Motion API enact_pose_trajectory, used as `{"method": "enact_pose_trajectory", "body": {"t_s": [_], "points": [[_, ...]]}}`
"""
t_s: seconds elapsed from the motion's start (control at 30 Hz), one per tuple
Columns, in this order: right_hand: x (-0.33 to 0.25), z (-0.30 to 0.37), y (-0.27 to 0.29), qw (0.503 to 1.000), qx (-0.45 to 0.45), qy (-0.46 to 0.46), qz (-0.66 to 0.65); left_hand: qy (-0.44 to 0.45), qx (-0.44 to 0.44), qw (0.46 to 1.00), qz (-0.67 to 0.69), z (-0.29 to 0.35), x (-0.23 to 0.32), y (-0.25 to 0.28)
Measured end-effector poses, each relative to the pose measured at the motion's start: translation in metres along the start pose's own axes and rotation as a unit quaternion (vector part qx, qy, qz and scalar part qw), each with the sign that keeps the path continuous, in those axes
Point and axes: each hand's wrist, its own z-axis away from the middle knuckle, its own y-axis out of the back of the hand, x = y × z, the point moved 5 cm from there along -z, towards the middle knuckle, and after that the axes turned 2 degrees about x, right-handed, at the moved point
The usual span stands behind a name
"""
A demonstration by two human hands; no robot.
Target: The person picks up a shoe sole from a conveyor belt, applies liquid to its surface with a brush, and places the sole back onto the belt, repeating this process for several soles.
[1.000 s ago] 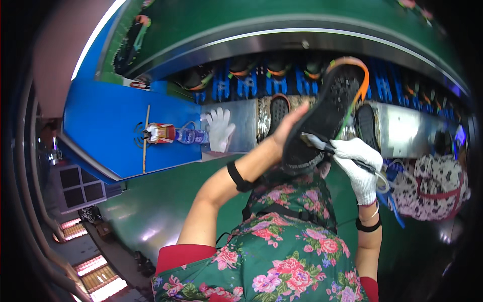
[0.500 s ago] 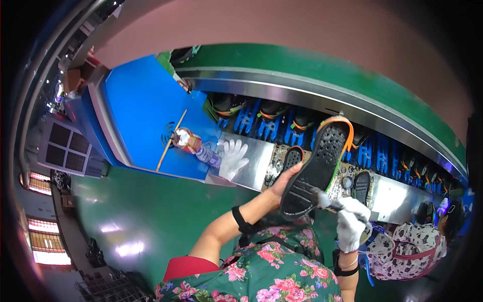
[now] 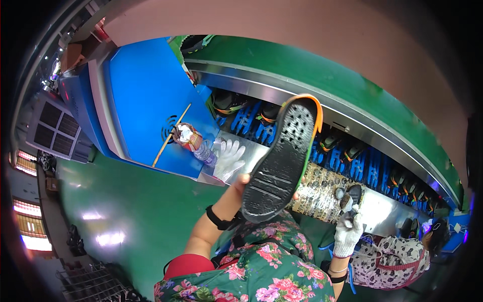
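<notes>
My bare left hand (image 3: 240, 187) holds up a large black shoe sole (image 3: 275, 173) with an orange and green rim. Its face is turned toward me, with round holes at the far end and a wet sheen on the lower part. Fingertips show at its right edge; the rest of the hand is behind it. My right hand (image 3: 348, 234), in a white knitted glove, is closed on a brush, mostly hidden by the fingers. The brush is at a small round pot (image 3: 346, 203) on a tape-covered board (image 3: 322, 194). Beside the pot lies a smaller black sole (image 3: 356, 193).
Behind the board, blue racks (image 3: 334, 160) carrying several shoes run along a metal-edged green conveyor (image 3: 282, 58). To the left, a blue tabletop (image 3: 146, 100) bears a wooden stick (image 3: 171, 136), a plastic bottle (image 3: 204, 153) and a white glove (image 3: 229, 160). A patterned bag (image 3: 390, 261) is at lower right.
The brush has left the sole and gone to the pot with my right hand. My left hand has shifted the sole leftward and turned it more upright. The view has also shifted slightly.
</notes>
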Motion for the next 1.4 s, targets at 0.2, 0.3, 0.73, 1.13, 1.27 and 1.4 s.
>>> {"method": "enact_pose_trajectory", "body": {"t_s": [0.2, 0.3, 0.73, 1.13, 1.27, 1.4], "points": [[0.016, -0.001, -0.025, 1.0, 0.009, -0.006, -0.029, -0.089, -0.19, 0.974, -0.082, -0.036, 0.141, -0.035], [0.031, -0.006, -0.015, 0.998, 0.031, -0.023, 0.045, -0.178, -0.083, 0.976, 0.096, -0.058, 0.233, 0.003], [0.047, -0.002, 0.015, 0.99, 0.119, -0.044, 0.067, -0.361, 0.574, 0.249, -0.691, -0.06, 0.34, 0.064], [0.036, 0.005, 0.055, 0.989, 0.143, -0.006, 0.04, -0.443, 0.355, 0.215, -0.795, -0.158, 0.266, 0.036], [0.03, 0.001, 0.051, 0.989, 0.142, 0.007, 0.049, -0.256, 0.101, 0.398, -0.875, -0.254, 0.158, 0.008], [0.012, 0.013, 0.058, 0.985, 0.161, 0.061, 0.011, 0.042, 0.024, 0.472, -0.88, -0.373, 0.077, -0.03]]}}
